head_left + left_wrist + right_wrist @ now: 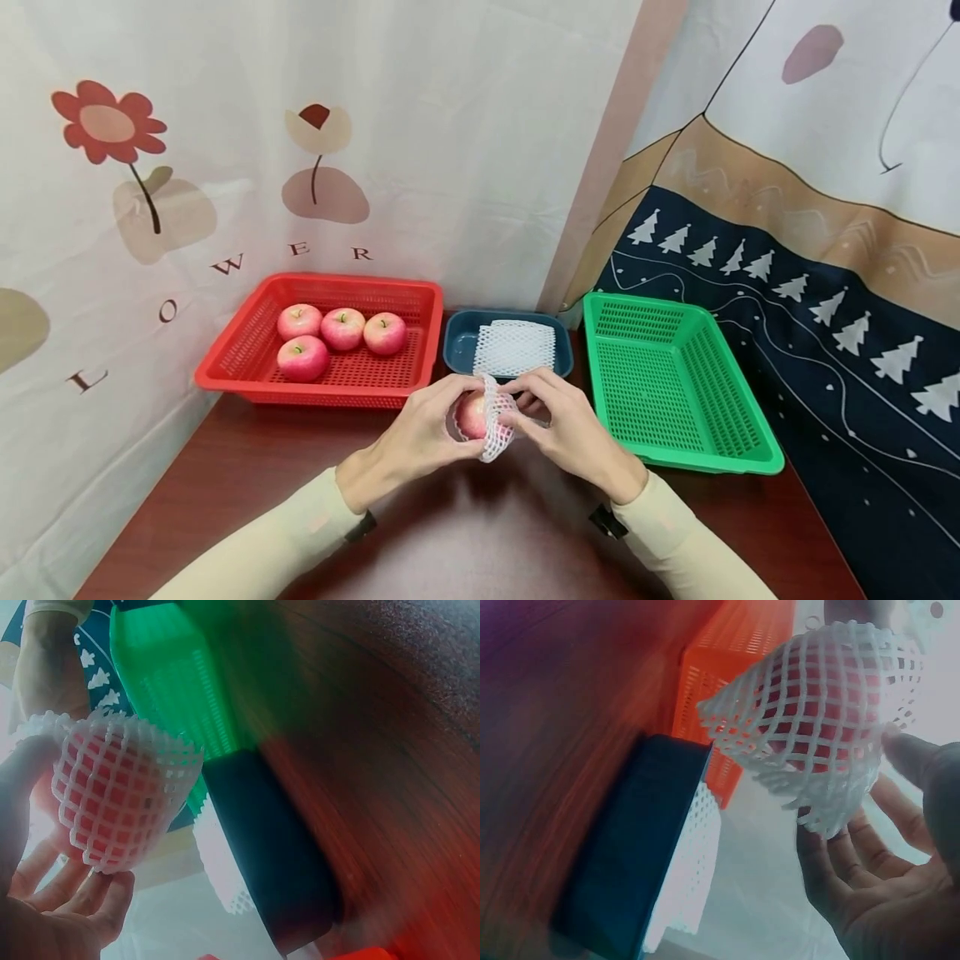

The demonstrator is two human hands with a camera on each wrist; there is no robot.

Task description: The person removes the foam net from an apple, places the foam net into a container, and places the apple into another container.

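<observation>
Above the table, in front of the blue tray, a pink-red apple (pixel 470 416) sits partly inside a white foam net sleeve (pixel 492 429). My left hand (pixel 423 429) holds the apple and sleeve from the left, thumb below and fingers above. From the other side my right hand (pixel 566 425) pinches the sleeve between thumb and fingers. The left wrist view shows the foam mesh (pixel 112 791) stretched round the apple. In the right wrist view, the loose end of the sleeve (pixel 731 724) sticks out past the fruit.
A red basket (pixel 318 396) with several bare apples (pixel 303 358) stands at the left. Behind my hands, a small blue tray (pixel 459 342) holds a stack of flat white foam nets (pixel 513 346). A green basket (pixel 652 392) stands at the right. Printed curtains (pixel 465 150) hang behind the table (pixel 480 542).
</observation>
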